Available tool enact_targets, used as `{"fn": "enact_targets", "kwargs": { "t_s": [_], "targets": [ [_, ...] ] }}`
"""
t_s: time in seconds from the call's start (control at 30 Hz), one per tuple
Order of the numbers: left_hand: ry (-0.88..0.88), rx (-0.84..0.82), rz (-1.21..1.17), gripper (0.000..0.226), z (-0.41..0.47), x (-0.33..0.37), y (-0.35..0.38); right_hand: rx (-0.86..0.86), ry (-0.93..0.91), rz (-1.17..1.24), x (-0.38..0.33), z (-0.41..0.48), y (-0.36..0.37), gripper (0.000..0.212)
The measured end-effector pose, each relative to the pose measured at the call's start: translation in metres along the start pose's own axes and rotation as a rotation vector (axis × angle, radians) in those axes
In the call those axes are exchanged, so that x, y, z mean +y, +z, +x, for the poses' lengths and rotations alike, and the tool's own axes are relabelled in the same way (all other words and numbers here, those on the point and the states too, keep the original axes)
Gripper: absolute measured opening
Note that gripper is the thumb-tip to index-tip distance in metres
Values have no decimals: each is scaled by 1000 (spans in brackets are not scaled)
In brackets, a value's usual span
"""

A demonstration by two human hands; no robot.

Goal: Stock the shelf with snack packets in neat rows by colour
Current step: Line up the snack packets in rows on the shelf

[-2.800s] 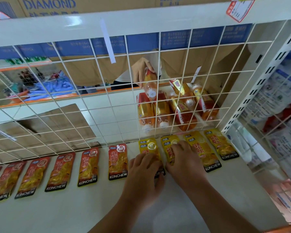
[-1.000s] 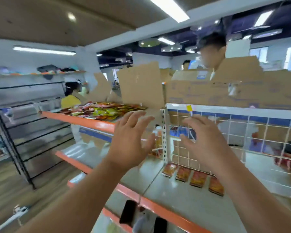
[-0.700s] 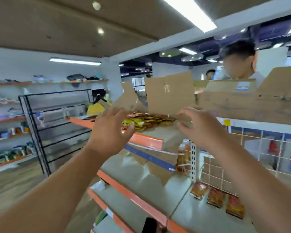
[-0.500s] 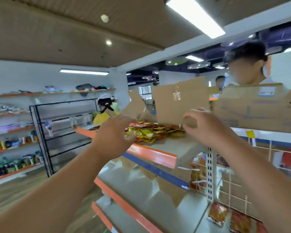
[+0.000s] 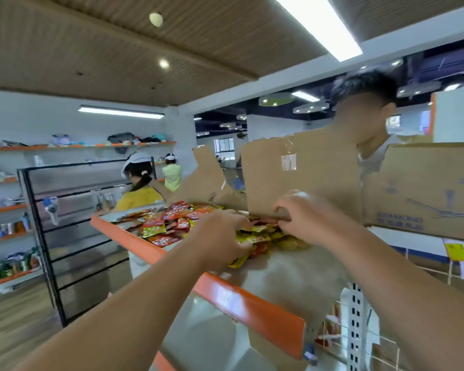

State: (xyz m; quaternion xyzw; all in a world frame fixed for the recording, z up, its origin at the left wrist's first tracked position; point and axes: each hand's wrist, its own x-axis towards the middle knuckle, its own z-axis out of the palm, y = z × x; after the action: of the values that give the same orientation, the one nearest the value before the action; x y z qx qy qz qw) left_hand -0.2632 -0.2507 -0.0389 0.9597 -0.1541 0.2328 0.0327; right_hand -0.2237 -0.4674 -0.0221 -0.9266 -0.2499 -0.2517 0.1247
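A loose pile of red and yellow snack packets (image 5: 169, 223) lies on the top shelf (image 5: 145, 249), which has an orange front edge. My left hand (image 5: 220, 236) is in the near side of the pile, its fingers curled over several yellow packets (image 5: 248, 238). Just to its right, my right hand (image 5: 306, 215) has its fingertips curled into the packets under a cardboard flap (image 5: 300, 170). The lower shelf with the laid-out rows is almost out of view; only a few red packets (image 5: 332, 328) show behind the wire grid.
An open cardboard box (image 5: 426, 188) stands on the shelf at right, and a person (image 5: 364, 113) is close behind it. Two more people (image 5: 138, 183) work further back at left. A black wire rack (image 5: 65, 236) stands on the left aisle.
I have turned and looked up from the lower shelf's rows to the top shelf. Both hands, raised and open before, have reached into the packet pile and closed on packets.
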Motion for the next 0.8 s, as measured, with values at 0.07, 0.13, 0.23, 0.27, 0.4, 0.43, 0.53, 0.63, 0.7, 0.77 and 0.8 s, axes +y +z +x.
{"fn": "enact_targets", "kwargs": {
  "t_s": [0.07, 0.13, 0.23, 0.27, 0.4, 0.43, 0.53, 0.63, 0.7, 0.77, 0.8],
  "targets": [
    [49, -4, 36, 40, 10, -2, 12, -35, -10, -26, 2, 10, 15, 17],
    [80, -2, 24, 37, 19, -6, 24, -70, -40, -17, 4, 19, 32, 12],
    [129, 25, -83, 26, 32, -15, 34, -100, -28, 20, 7, 30, 55, 8],
    [158, 23, -116, 22, 35, -18, 34, -102, -17, 45, 9, 31, 60, 8],
    [271, -33, -304, 14, 53, -37, 26, -65, 23, 125, 10, 30, 56, 8],
    [291, -44, -365, 22, 59, -43, 22, -41, 50, 160, 9, 29, 49, 8],
    [302, -17, -591, 23, 82, -59, 7, 74, 106, 319, 2, 30, 23, 15],
    [241, 59, -885, 21, 101, -68, -5, 200, 197, 623, -8, 28, -8, 23],
    [224, 4, -1055, 16, 110, -70, -8, 254, 273, 750, -16, 21, -23, 35],
    [284, -88, -941, 14, 116, -69, -2, 246, 354, 761, -20, 11, -28, 34],
    [321, -123, -812, 11, 116, -67, 5, 180, 411, 731, -23, 5, -28, 29]
  ]
}}
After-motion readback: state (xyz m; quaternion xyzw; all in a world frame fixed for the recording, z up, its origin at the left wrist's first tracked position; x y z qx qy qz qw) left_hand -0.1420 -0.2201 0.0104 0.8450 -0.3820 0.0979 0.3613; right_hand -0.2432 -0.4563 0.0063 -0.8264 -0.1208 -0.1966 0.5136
